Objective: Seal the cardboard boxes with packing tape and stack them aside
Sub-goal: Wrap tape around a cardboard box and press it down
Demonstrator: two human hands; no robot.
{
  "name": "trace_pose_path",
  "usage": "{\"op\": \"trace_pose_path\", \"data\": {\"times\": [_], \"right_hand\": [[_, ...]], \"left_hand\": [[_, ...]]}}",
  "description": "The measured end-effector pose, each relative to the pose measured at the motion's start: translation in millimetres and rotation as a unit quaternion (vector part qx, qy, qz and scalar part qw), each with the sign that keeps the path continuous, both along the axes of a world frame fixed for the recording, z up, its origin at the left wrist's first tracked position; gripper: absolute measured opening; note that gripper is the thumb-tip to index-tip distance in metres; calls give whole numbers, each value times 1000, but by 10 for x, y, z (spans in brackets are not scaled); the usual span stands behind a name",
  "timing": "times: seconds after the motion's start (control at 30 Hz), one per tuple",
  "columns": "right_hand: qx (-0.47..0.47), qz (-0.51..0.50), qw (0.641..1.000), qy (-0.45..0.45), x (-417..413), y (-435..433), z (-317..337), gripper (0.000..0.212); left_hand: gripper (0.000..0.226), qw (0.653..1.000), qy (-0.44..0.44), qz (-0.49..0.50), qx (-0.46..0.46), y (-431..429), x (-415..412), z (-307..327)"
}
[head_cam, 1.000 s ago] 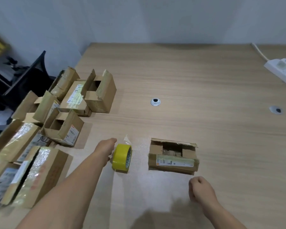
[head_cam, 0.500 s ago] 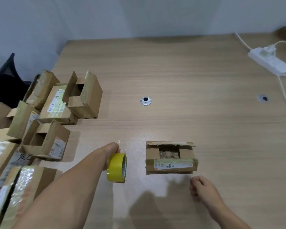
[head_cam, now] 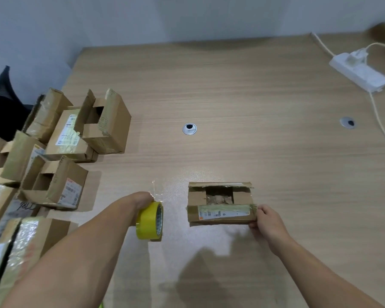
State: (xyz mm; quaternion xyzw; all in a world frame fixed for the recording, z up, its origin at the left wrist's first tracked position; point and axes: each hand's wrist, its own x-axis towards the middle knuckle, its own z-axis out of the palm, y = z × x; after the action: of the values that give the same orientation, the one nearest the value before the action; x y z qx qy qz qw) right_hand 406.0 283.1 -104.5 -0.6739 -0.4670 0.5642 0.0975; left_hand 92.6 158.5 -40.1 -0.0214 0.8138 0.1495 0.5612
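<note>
Left grip [head_cam: 143,200]: fingers curled round yellow tape roll [head_cam: 149,221], loose clear tail sticking up. Right grip [head_cam: 266,221]: pinching right end of cardboard box [head_cam: 220,213], flaps parted, mid-worktop [head_cam: 253,152], right of roll. Left edge: further boxes [head_cam: 56,183]. Far right: white power strip [head_cam: 360,74].

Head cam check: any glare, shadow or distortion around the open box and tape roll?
Head view: soft glare on the table around the tape roll and open box; a faint shadow below the box; fisheye bows the table's far edge and stretches the boxes at left; top-right corner blurred.
</note>
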Motion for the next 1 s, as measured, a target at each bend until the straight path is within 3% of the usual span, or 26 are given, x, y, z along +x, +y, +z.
{"op": "trace_pose_path", "data": {"times": [0.13, 0.43, 0.63, 0.8, 0.9, 1.0], "right_hand": [[-2, 30, 1000, -9, -62, 65, 20, 26], [-39, -53, 995, 77, -8, 181, -55, 18], [-39, -57, 994, 80, 78, 237, -53, 17], [-34, -57, 993, 100, 10, 269, -21, 18], [26, -36, 994, 103, -57, 250, 55, 16], [166, 55, 977, 122, -27, 146, 190, 37]], "left_hand": [[22, 1000, 8, 23, -2, -14, 95, 74], [20, 997, 37, 71, 22, -22, 223, 163], [5, 996, 26, 89, 4, -14, 157, 115], [14, 993, 60, 98, 28, -32, 135, -100], [8, 991, 91, 88, 47, -66, 161, -124], [11, 988, 121, 51, 77, -118, 119, -169]]}}
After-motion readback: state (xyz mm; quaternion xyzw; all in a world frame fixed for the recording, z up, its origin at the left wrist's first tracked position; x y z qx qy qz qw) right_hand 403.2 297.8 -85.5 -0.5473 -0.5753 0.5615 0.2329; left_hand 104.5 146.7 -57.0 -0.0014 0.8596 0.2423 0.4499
